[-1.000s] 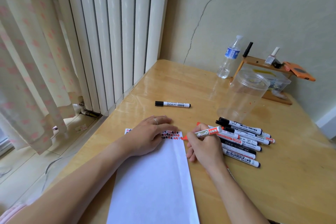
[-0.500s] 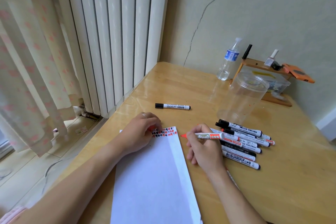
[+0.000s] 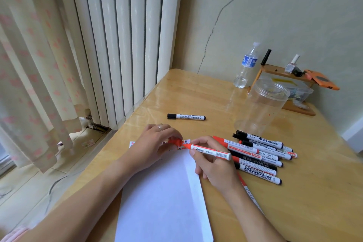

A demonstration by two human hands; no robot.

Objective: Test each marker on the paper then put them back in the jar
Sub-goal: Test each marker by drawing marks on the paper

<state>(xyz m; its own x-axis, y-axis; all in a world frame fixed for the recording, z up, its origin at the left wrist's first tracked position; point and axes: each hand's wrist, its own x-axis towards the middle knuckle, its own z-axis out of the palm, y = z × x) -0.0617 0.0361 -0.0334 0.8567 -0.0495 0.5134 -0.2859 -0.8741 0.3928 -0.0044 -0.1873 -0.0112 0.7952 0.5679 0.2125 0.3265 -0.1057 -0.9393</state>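
1. Through the head camera we see one white sheet of paper [image 3: 163, 198] lying on the light wooden table [image 3: 304, 202], with a band of red and black test marks along its far edge.
2. Our right hand [image 3: 213, 165] grips one white-barrelled red marker [image 3: 211, 152], lying nearly level, nib end pointing left over the marked edge.
3. Our left hand [image 3: 152, 146], one ring on a finger, pinches one red marker cap [image 3: 174, 141] just beside that nib; cap and nib look close, and we cannot tell whether they touch.
4. One pile of capped red and black markers [image 3: 261, 155] lies just right of the right hand; we count roughly nine, some overlapping.
5. One black-capped marker [image 3: 186, 117] lies alone, beyond the paper.
6. One clear plastic jar [image 3: 262, 107] stands open behind the pile.
7. One clear water bottle [image 3: 245, 67] stands near the wall.
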